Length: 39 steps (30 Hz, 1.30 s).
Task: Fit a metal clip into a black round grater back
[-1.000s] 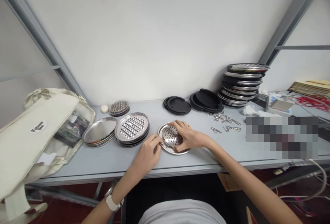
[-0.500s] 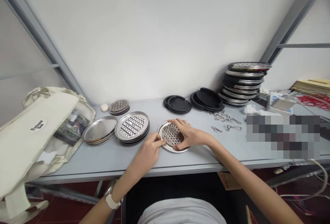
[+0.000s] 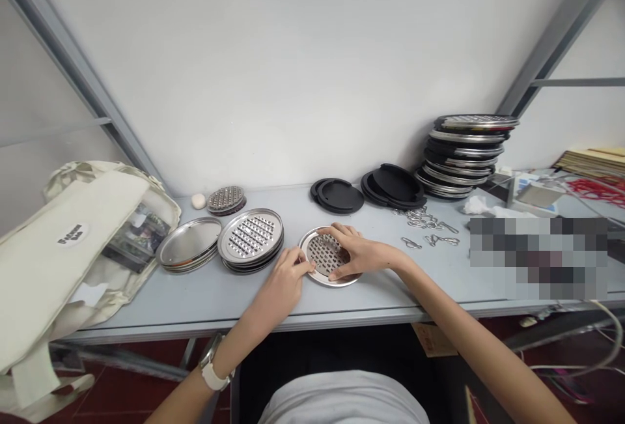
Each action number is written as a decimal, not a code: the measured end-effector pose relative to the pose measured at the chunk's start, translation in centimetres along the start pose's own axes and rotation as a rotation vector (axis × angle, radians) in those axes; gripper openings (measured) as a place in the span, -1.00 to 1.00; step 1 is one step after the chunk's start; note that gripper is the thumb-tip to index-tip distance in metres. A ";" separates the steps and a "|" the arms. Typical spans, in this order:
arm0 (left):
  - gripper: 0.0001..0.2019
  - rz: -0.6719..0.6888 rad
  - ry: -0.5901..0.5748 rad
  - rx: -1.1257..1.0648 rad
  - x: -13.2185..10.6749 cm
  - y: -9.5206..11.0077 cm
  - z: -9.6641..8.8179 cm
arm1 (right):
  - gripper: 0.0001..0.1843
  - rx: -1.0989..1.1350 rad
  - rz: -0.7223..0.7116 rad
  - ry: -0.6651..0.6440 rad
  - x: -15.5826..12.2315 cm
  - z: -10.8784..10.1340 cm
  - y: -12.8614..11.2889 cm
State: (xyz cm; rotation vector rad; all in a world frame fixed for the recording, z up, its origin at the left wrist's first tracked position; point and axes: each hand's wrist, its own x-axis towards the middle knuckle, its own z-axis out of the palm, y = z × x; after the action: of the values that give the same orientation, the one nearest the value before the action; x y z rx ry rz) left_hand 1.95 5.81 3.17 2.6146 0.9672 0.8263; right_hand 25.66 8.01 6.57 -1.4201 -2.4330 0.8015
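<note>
While the person's bare hands meet at the middle of the pale grey tabletop (image 3: pixel 351 307), a round stainless-steel grater disc (image 3: pixel 326 254) lies flat on it, close to the front edge. The right hand (image 3: pixel 364 256) spans the disc in a wide grip, its fingers (image 3: pixel 338 232) curving over the far side and its thumb reaching the near rim. The left hand (image 3: pixel 283 284) holds a narrower grip at the disc's left rim, its fingertips (image 3: pixel 303 261) touching the metal. A white-strapped wristwatch (image 3: pixel 211 368) sits on the left wrist. Just left of the hands lies a stack of perforated steel discs (image 3: pixel 251 236), then a stack of plain steel trays (image 3: pixel 189 243), both well below a small dark-rimmed grater stack (image 3: pixel 225 200) and a cream-coloured ball (image 3: pixel 198 200) by the wall. A canvas tote bag (image 3: pixel 73 248) slumps over the tabletop's left end. Beyond the right hand lie two piles of black round lids (image 3: pixel 339 197), a scatter of metal clips (image 3: pixel 424 223), and a tall, leaning stack of mixed discs (image 3: pixel 463 157). Crumpled white tissue (image 3: pixel 476 206) lies further right, beside a pixelated patch (image 3: pixel 537 258) that hides whatever is beneath it.
</note>
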 end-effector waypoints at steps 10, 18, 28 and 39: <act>-0.59 -0.008 -0.041 0.062 -0.1 0.2 0.0 | -0.09 0.003 0.013 -0.032 -0.2 0.0 0.0; -0.59 0.008 -0.036 0.109 -0.1 0.3 -0.1 | -0.20 0.008 0.056 -0.038 -0.1 0.3 -0.4; -0.60 0.001 -0.049 0.112 -0.3 0.2 0.1 | -0.31 0.120 -0.146 -0.020 -0.4 -1.2 0.3; -0.62 0.005 -0.036 0.086 -0.2 0.2 0.1 | -0.73 0.225 0.004 0.406 0.9 -1.1 2.2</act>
State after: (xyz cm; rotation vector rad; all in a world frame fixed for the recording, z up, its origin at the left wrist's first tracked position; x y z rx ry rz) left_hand 1.96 5.53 3.04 2.6952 1.0091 0.7522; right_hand 27.35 10.03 6.18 -1.3485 -1.9724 0.6825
